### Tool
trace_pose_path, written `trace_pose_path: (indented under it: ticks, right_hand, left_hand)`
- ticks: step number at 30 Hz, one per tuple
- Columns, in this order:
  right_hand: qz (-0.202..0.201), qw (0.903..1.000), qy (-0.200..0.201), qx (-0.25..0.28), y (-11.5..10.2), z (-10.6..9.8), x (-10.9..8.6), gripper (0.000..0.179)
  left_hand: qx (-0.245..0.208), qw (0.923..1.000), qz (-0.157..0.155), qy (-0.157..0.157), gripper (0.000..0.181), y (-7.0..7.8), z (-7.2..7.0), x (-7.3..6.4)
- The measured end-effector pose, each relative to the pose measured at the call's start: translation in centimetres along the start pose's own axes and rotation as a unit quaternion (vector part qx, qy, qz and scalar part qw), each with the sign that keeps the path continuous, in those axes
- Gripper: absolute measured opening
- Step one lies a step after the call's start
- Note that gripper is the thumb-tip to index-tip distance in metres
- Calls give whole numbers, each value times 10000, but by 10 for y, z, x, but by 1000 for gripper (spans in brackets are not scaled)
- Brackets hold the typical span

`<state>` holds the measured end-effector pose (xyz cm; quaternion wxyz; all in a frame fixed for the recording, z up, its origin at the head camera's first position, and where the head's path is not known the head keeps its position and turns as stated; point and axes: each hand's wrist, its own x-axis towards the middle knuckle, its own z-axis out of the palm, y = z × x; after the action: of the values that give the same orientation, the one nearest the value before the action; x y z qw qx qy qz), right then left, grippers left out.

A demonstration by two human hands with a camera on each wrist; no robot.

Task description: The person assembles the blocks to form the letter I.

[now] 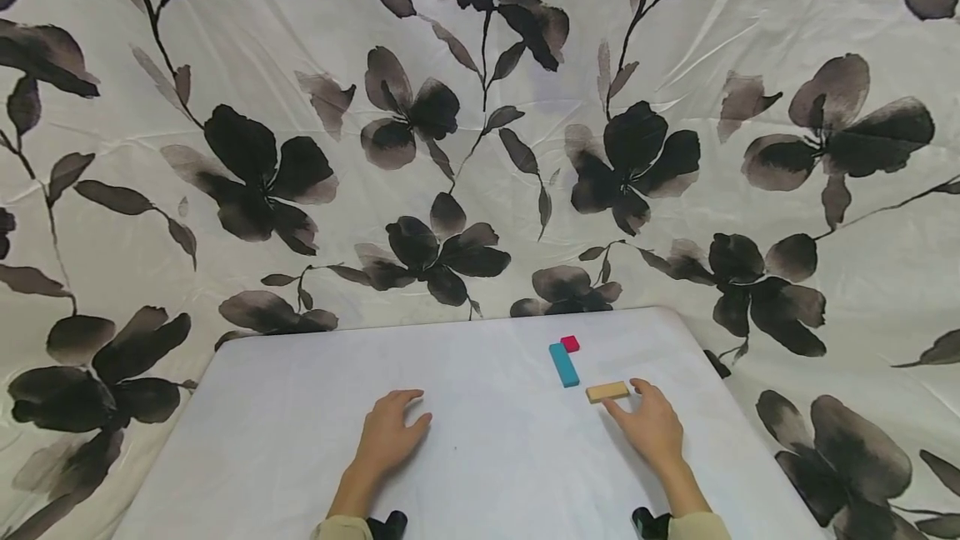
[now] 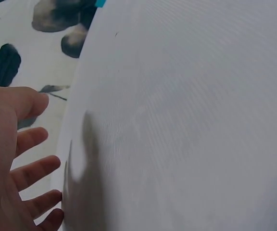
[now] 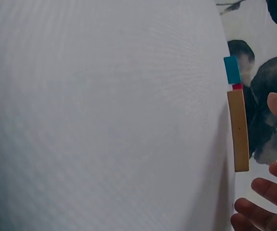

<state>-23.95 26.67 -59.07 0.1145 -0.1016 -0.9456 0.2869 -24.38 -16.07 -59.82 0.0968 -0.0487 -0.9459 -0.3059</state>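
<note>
On the white table, my right hand [image 1: 654,427] is at the near right of a yellow wooden block [image 1: 607,392]. Thumb and fingers are spread apart around the block's right end; in the right wrist view a gap shows between them and the block [image 3: 239,131]. Just beyond lies a longer blue block [image 1: 564,365], its far end beside a small red block [image 1: 570,344]. To the left, my left hand [image 1: 390,433] holds nothing, its fingers relaxed and thumb apart. The left wrist view shows that hand [image 2: 13,159] over the white surface, with a sliver of blue at the top.
The white tabletop [image 1: 300,407] has its far edge against a hanging cloth [image 1: 517,165] printed with dark flowers. Black straps or mounts [image 1: 388,525] sit at both wrists, by the sleeve cuffs.
</note>
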Motion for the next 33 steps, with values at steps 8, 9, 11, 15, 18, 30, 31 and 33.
trace_pose_path:
  ticks: [8, 9, 11, 15, 18, 30, 31, 33]
  right_hand:
    - [31, 10000, 22, 67, 0, 2, 0, 73]
    - [38, 10000, 56, 60, -1, 2, 0, 72]
    - [67, 9999, 93, 66, -3, 2, 0, 71]
    - [130, 9997, 169, 119, -6, 4, 0, 70]
    - [156, 9994, 282, 123, -8, 7, -1, 70]
    - [269, 9980, 552, 162, -11, 15, -3, 74]
    - [267, 9978, 590, 157, -11, 16, -3, 74]
    - [299, 9972, 663, 156, -11, 16, -1, 75]
  left_hand:
    - [11, 9998, 158, -86, 41, 12, 8, 10]
    - [11, 9998, 196, -93, 41, 13, 10, 11]
    - [-18, 9996, 255, -96, 41, 16, 11, 13]
    - [-59, 9993, 359, -130, 41, 21, 16, 19]
    - [-68, 9989, 411, -197, 41, 22, 21, 23]
    - [-63, 9975, 460, -525, 41, 38, 38, 38]
    - [-69, 9974, 463, -549, 42, 40, 40, 40]
    - [-72, 9969, 515, -585, 41, 44, 43, 44]
